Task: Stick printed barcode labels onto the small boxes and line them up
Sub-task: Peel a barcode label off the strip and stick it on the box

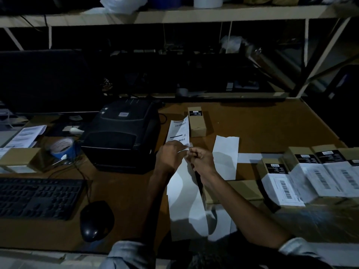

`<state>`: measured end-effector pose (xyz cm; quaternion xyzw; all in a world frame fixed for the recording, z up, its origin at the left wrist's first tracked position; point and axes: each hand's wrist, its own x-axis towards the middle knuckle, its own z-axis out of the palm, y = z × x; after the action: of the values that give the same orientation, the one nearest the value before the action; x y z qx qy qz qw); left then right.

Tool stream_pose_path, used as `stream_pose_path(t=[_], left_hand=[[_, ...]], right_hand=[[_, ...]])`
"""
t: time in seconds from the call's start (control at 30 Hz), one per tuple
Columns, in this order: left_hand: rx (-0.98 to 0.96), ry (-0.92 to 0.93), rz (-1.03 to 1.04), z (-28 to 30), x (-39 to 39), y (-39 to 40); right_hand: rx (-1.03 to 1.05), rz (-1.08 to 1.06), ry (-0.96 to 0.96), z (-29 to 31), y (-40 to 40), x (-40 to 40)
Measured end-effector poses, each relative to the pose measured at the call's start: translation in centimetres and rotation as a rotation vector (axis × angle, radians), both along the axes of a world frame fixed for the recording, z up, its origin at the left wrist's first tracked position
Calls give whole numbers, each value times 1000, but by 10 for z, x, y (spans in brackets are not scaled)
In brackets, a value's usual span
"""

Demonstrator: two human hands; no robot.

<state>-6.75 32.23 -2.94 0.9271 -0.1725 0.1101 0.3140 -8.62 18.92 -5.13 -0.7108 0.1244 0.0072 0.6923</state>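
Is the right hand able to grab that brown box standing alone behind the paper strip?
Probably yes. The lone brown cardboard box sits just beyond the right hand with open table between, but that hand is pinching the white label strip and would have to let go first.

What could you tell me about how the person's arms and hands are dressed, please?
Both forearms are bare, with light grey-blue sleeves rolled up near the elbows. The left hand and the right hand wear no gloves; no ring, watch or bracelet shows in this dim light.

bare forearms, rolled sleeves (128,255), seemingly pale grey-blue in dim light
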Motion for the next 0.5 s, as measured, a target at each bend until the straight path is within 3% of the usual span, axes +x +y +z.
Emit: stream_pose_path(t=[0.3, 0.5], left_hand=[[102, -145, -46, -20, -2, 15], [36, -96, 104, 9, -16, 7]], right_hand=[[-11, 21, 61, -4, 7, -3], [-47, 82, 228, -11, 3, 2]])
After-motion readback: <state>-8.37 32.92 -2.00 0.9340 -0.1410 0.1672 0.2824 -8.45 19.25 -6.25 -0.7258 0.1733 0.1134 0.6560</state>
